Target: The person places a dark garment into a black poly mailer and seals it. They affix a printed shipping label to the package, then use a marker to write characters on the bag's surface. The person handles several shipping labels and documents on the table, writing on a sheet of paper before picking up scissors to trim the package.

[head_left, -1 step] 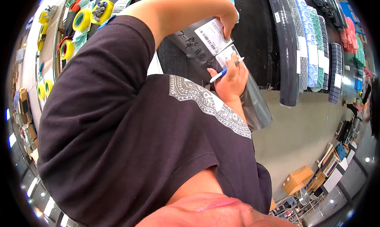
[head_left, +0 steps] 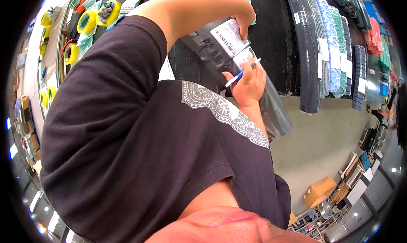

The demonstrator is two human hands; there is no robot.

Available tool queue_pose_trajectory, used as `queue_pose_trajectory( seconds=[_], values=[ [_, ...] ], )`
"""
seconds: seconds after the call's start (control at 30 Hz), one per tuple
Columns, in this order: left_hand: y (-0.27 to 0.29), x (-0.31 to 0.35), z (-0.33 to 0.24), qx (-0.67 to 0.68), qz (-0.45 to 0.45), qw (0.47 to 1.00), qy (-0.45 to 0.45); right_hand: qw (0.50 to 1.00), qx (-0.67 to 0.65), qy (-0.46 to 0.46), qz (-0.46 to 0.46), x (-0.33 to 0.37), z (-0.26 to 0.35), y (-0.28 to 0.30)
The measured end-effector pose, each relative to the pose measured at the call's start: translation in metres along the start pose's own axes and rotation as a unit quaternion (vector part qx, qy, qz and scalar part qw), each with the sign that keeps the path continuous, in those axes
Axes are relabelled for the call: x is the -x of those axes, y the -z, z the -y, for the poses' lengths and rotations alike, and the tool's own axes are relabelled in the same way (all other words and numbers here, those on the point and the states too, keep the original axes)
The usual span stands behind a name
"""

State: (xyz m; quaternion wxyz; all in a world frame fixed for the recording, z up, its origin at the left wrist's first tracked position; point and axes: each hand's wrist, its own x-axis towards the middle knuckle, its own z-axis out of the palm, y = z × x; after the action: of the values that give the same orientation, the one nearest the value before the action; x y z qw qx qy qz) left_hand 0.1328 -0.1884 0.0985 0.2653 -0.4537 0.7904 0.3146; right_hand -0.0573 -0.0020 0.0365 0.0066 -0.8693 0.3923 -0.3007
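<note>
A long package in dark grey plastic (head_left: 274,116) lies slantwise on the black tabletop, its near end jutting past the edge. Handwriting in black marks its upper part, beside a white printed label (head_left: 229,38). Bent across from the left, my left hand (head_left: 245,20) curls over the package's far edge, one digit on the label; its other fingers are mostly hidden. My right hand (head_left: 250,85) is closed around a blue and white pen (head_left: 238,77) and rests over a second white label (head_left: 241,58), partly covering it.
Plastic-wrapped rolls, dark (head_left: 308,69), blue patterned (head_left: 334,44) and green, lie along the table's right side. Yellow tape rolls (head_left: 87,22) and a yellow tape ring holding small grey pieces (head_left: 108,13) sit at the far left. A cardboard box (head_left: 319,191) stands on the floor.
The package and its labels have shifted very slightly toward the right. Both hands keep nearly the same places, and the pen stays in my right hand.
</note>
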Motion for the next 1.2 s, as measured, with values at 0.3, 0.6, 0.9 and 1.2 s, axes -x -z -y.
queue_pose_trajectory(
  seconds=[0.3, 0.6, 0.9, 1.2],
  values=[
    [-0.086, 0.094, 0.05, -0.065, -0.481, 0.857, -0.172, 0.997, -0.063, -0.004, 0.053, -0.042, -0.059, 0.007],
    [-0.15, 0.119, 0.057, -0.084, -0.543, 0.819, -0.164, 0.995, -0.04, 0.086, 0.041, -0.055, -0.032, 0.005],
    [-0.202, 0.107, 0.044, -0.167, -0.581, 0.793, -0.07, 0.991, -0.014, 0.068, 0.113, -0.036, 0.01, -0.008],
    [-0.218, 0.114, 0.049, -0.151, -0.642, 0.746, -0.088, 0.989, -0.052, 0.08, 0.116, -0.041, 0.021, -0.008]
  ],
)
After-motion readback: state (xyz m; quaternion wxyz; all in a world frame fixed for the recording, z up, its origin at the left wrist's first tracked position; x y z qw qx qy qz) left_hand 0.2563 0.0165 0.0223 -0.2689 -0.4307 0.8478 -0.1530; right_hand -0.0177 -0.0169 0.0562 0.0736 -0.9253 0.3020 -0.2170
